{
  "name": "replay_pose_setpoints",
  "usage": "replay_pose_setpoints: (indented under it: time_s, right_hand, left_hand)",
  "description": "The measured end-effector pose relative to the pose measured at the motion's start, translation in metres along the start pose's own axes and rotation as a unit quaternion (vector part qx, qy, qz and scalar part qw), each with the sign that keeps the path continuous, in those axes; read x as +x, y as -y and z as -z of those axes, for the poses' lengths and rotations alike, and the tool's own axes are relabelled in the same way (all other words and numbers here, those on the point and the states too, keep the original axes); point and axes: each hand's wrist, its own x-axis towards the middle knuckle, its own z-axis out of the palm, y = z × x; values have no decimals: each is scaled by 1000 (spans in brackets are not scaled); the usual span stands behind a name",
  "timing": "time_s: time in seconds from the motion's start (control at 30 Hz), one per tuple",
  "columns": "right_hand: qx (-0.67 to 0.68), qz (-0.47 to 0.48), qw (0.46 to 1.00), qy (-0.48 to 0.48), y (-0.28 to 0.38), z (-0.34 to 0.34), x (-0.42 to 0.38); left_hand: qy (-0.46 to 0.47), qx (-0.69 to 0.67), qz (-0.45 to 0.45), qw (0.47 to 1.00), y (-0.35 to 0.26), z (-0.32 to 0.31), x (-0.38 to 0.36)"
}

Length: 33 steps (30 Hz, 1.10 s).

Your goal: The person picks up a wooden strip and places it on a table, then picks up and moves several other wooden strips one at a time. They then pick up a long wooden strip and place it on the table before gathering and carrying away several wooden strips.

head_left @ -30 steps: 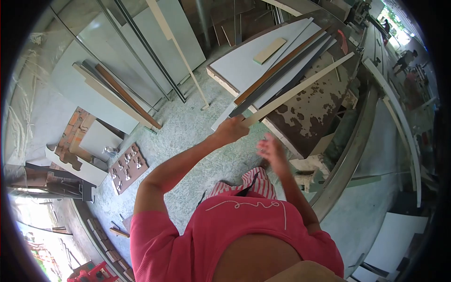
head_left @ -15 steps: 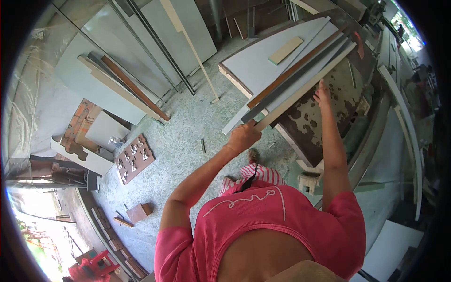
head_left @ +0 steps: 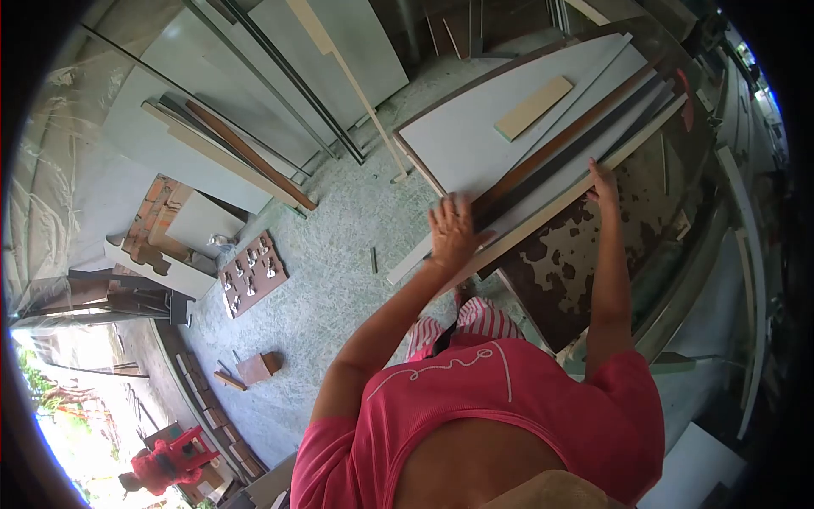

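Observation:
My left hand [head_left: 452, 233] is laid over the near ends of several long strips, its fingers spread and slightly blurred. Under and beside it run a cream strip [head_left: 551, 206], a white strip [head_left: 410, 261], a dark grey strip [head_left: 543, 174] and a brown strip [head_left: 585, 123]. My right hand [head_left: 603, 184] grips the outer edge of the cream strip farther along, one finger stretched over its top. The strips lie side by side on a white panel [head_left: 475, 114] on the workbench. A short cream board [head_left: 532, 108] rests on that panel, apart from both hands.
Brown-and-cream patchy bench surface [head_left: 560, 246] lies right of the strips. On the floor at left is a brown board [head_left: 254, 276] with several metal hinges, near a small brown block [head_left: 259, 367]. Long boards [head_left: 229, 157] lean on the wall. A red chair [head_left: 174, 462] stands lower left.
My left hand has let go of the cream strip's end and moved onto the strips with spread fingers. The cream strip now lies closer against the others; my right hand stays at its edge.

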Motion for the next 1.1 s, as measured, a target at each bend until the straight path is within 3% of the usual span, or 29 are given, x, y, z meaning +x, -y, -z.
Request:
replay_pose_setpoints:
  time_s: [0.03,0.07,0.13,0.2,0.27,0.43,0.5,0.63,0.7,0.9,1.0,1.07,1.1]
  right_hand:
    - [-4,-5,1000,1,-1,3,2]
    - [-13,-5,1000,4,1,4,2]
    - [-21,-8,1000,10,-2,2,7]
    - [12,6,999,-29,-12,-3,20]
    - [39,1,999,-34,-16,-7,29]
    - [49,9,995,-90,-11,-7,18]
    - [4,-48,998,-37,-2,-3,9]
    - [5,-21,997,-70,12,-12,-37]
    - [76,-22,997,3,8,-15,-41]
    - [180,4,984,-20,13,-47,-105]
    - [235,37,971,-14,-17,-63,-93]
    - [243,16,970,-15,-20,-65,-100]
    - [251,-1,968,-17,-17,-66,-106]
  left_hand:
    - [75,-10,60,995,3,10,6]
    - [80,-11,63,995,8,15,8]
    - [186,-112,170,961,17,21,10]
    - [175,-89,150,969,18,21,7]
    - [255,-109,131,952,17,25,8]
    - [236,-125,102,958,6,14,-12]
    - [232,-146,97,957,7,9,-21]
    - [238,-192,84,948,11,21,-30]
    - [259,-219,98,936,21,29,-31]
    - [298,-260,91,914,56,39,-49]
    - [279,-251,48,926,81,25,-72]
    - [314,-183,-47,931,96,17,-83]
    - [315,-180,-49,931,96,24,-87]
